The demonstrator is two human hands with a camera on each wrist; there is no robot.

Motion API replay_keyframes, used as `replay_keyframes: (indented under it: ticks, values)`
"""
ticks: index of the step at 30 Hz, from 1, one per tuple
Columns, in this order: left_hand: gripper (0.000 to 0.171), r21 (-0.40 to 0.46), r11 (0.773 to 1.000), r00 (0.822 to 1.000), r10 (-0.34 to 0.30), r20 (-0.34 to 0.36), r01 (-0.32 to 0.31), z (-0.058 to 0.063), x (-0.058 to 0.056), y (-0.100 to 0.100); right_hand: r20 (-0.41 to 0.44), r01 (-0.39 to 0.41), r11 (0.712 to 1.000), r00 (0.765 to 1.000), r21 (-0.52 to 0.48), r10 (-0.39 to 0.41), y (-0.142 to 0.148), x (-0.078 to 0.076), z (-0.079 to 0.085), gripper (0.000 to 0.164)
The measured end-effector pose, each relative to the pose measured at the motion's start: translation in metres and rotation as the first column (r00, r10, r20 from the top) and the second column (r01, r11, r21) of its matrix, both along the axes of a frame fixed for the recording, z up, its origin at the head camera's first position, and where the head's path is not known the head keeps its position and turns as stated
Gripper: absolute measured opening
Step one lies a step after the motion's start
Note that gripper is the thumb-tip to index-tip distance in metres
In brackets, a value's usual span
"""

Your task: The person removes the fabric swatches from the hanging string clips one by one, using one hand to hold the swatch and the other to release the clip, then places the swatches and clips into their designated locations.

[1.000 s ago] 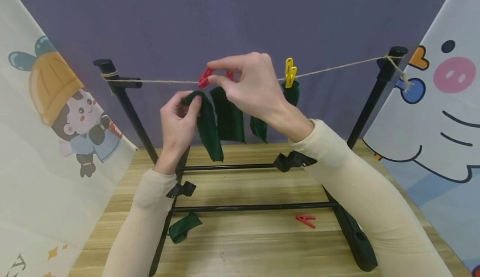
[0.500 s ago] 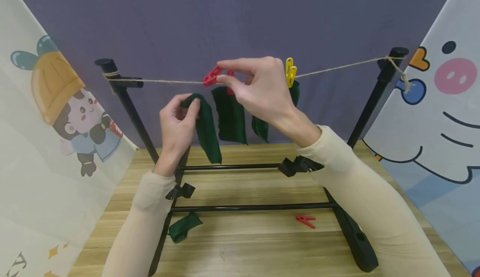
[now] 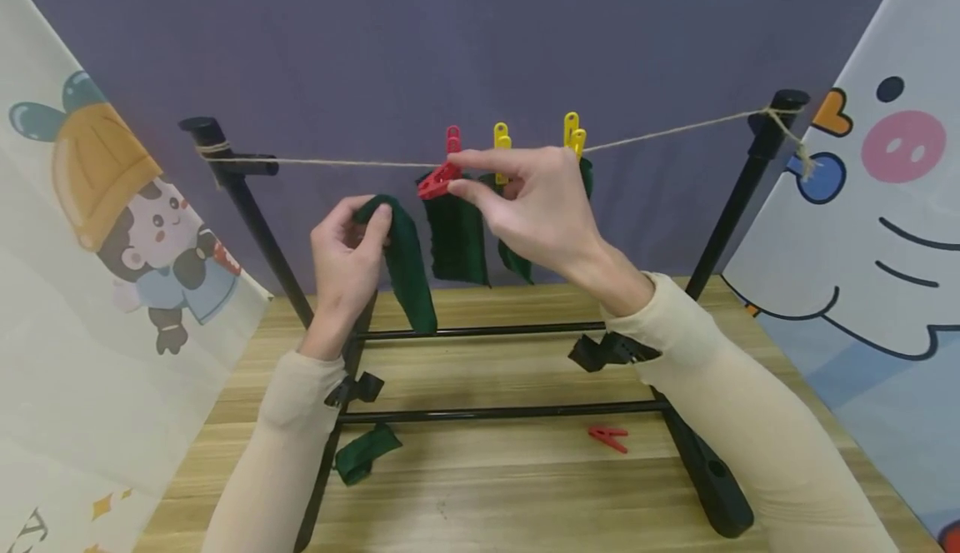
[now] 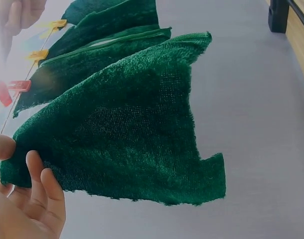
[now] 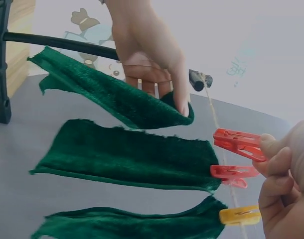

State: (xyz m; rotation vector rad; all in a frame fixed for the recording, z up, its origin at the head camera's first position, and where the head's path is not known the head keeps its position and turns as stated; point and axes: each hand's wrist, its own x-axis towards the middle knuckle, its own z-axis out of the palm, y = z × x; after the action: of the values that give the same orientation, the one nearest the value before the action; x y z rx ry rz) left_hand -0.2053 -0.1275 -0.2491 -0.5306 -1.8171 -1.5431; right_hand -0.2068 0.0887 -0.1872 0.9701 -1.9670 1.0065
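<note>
My left hand point(image 3: 341, 253) pinches the top edge of a dark green cloth point(image 3: 408, 266) between thumb and fingers; the cloth hangs down below the twine line point(image 3: 337, 161). In my right hand point(image 3: 540, 211), thumb and forefinger pinch a red clothespin point(image 5: 237, 142), which in the head view overlaps the top of a hanging green cloth point(image 3: 459, 245). A second red clothespin point(image 5: 231, 173) grips that cloth to the twine. Farther right, yellow clothespins point(image 3: 502, 138) hold more green cloth on the line, partly hidden behind my right hand.
A black rack with a left post point(image 3: 258, 228), a right post point(image 3: 731, 195) and crossbars point(image 3: 510, 413) carries the twine. On the wooden tabletop point(image 3: 480, 503) lie a loose red clothespin point(image 3: 609, 437) and a folded green cloth point(image 3: 366, 455).
My right hand has moved right and downward with the red clothespin, from at the twine to over the hanging cloth. My left hand has sunk slightly, still holding its cloth.
</note>
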Motion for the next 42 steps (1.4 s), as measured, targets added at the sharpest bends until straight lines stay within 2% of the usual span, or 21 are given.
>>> replay_keyframes:
  ticks: [4, 10, 24, 33, 42]
  values:
    - [0.017, -0.019, 1.000, 1.000, 0.005, 0.013, -0.005, -0.003, 0.000, -0.002, 0.000, -0.001, 1.000, 1.000, 0.002, 0.001, 0.005, -0.003, -0.010, 0.023]
    - [0.018, -0.040, 0.999, 0.999, 0.012, 0.038, -0.011, -0.009, 0.002, -0.003, 0.048, 0.020, 1.000, 0.999, 0.016, -0.021, 0.016, -0.004, -0.020, 0.024]
    - [0.017, -0.060, 0.998, 0.997, 0.013, 0.082, -0.008, -0.023, 0.003, -0.007, 0.117, -0.002, 1.000, 0.993, 0.019, 0.000, 0.032, -0.002, -0.049, 0.026]
    - [0.017, -0.066, 0.998, 0.992, 0.023, 0.126, -0.014, -0.034, 0.005, -0.009, 0.193, 0.024, 0.999, 0.981, 0.022, -0.028, 0.044, -0.001, -0.072, 0.027]
    - [0.016, -0.055, 0.998, 0.991, 0.004, 0.133, 0.003, -0.042, 0.004, -0.010, 0.247, 0.054, 0.998, 0.967, 0.020, -0.057, 0.058, 0.000, -0.083, 0.026]
